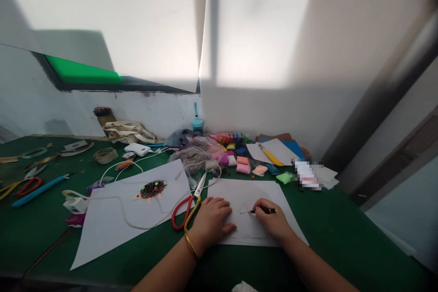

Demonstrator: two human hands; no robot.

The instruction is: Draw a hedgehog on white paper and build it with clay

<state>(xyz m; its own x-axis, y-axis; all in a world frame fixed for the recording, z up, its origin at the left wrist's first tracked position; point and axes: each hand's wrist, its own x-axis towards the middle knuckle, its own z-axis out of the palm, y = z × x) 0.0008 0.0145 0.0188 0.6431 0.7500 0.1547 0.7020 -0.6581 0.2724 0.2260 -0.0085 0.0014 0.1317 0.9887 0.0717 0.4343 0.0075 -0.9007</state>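
The right hand (273, 224) is pinching a slim black pen (263, 211) against a white paper sheet (239, 191). The left hand (210, 221), half-curled and empty, is pressing that sheet.

Red-and-yellow scissors (186, 210) at lower centre. Large sheet (112, 228) at lower left, carrying a dark clay figure (152, 188) and a white cable (137, 226). Clay blocks (242, 164) mid-frame, yellow cutter (271, 156) just right. Tape roll (105, 155) and jar (102, 115) left on the green bench (342, 237).

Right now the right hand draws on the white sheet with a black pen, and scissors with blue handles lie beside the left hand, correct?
Not blue: the head view shows the scissors beside the left hand have red and yellow handles. The right hand does draw with a black pen.
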